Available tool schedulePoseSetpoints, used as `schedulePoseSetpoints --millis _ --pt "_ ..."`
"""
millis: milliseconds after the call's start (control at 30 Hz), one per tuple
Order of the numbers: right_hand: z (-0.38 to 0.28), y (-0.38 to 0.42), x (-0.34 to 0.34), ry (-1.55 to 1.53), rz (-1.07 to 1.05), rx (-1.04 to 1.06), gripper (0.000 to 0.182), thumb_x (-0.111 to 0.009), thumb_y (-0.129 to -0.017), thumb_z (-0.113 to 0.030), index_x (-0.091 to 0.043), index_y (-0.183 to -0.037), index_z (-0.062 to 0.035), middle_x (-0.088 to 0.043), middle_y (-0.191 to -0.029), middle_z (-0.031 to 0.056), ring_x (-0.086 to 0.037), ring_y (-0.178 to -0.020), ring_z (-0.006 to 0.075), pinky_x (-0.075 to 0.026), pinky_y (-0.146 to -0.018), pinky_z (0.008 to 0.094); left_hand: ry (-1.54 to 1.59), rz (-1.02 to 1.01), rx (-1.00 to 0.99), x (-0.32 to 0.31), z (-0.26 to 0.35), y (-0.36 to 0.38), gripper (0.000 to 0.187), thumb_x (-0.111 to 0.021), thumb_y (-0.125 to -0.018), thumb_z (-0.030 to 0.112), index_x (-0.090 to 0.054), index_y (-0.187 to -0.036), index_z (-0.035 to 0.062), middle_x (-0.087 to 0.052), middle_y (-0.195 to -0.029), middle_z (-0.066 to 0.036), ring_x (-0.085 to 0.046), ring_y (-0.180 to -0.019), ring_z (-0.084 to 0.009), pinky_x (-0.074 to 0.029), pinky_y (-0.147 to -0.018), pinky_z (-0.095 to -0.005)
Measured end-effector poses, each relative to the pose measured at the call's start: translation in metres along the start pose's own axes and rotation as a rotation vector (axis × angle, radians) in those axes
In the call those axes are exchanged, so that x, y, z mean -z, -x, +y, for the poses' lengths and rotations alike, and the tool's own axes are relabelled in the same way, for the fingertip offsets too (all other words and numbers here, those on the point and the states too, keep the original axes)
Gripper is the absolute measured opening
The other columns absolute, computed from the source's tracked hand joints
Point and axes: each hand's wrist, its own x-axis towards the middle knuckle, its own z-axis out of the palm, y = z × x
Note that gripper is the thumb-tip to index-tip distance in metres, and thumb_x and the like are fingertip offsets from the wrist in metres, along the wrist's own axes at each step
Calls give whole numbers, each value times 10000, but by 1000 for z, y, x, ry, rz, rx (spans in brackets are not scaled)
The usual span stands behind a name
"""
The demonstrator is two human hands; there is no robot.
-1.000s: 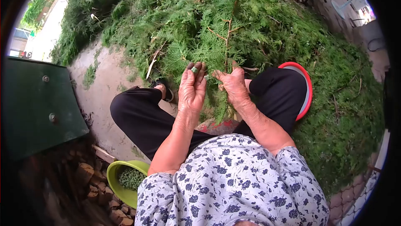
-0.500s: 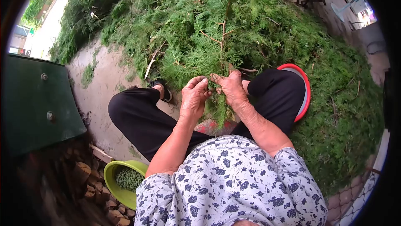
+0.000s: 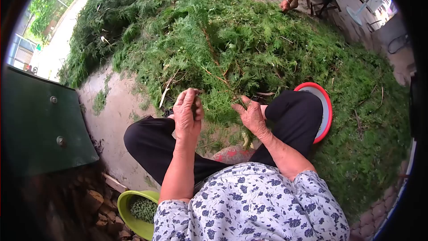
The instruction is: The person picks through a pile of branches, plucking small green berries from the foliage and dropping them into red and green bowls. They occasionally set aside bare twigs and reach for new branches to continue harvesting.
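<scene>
I sit on the ground with a green conifer branch (image 3: 218, 80) in front of my knees. My right hand (image 3: 252, 114) grips its lower stem, and the branch leans away to the upper left over the foliage pile. My left hand (image 3: 187, 112) is off the branch, to its left, with the fingers curled closed around something small that I cannot make out. A lime-green bowl (image 3: 127, 212) of small green seeds sits on the ground by my left hip.
A big heap of cut green foliage (image 3: 249, 31) covers the ground ahead. A red-rimmed basin (image 3: 327, 112) lies behind my right knee. A dark green metal panel (image 3: 40, 125) stands at left above stacked wood. Another person's hand (image 3: 285, 5) reaches into the heap at top.
My left hand has come off the branch and moved left with its fingers closed. The branch, upright before, now leans to the upper left in my right hand. The view has tilted upward.
</scene>
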Motion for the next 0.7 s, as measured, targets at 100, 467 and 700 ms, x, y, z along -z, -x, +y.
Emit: schedulePoseSetpoints --millis 100,467,700 --pt "2 3 3 -29 -117 -66 331 -635 -793 -294 -531 -859 13 -516 -610 183 -477 -560 327 -399 -552 373 -344 -48 -212 -36 12 -6 128 -563 -868 169 -610 -909 57 -506 -600 29 -362 -449 -22 -260 -404 -160" --pt "3 12 -5 -138 -139 42 297 -626 -779 -141 -564 -1021 20 -606 -861 201 -597 -805 339 -455 -664 330 -1291 -110 -314 -71 44 -59 295 -595 -835 283 -628 -895 -4 -443 -520 30 -379 -421 -52 -294 -388 -238" --pt "1 13 -4 -104 -118 74 276 -652 -742 -103 -572 -992 -17 -600 -786 194 -597 -727 346 -457 -589 357 -1004 -231 -94 -61 47 -56 195 -617 -799 165 -620 -904 0 -511 -610 24 -358 -439 -36 -245 -381 -208"
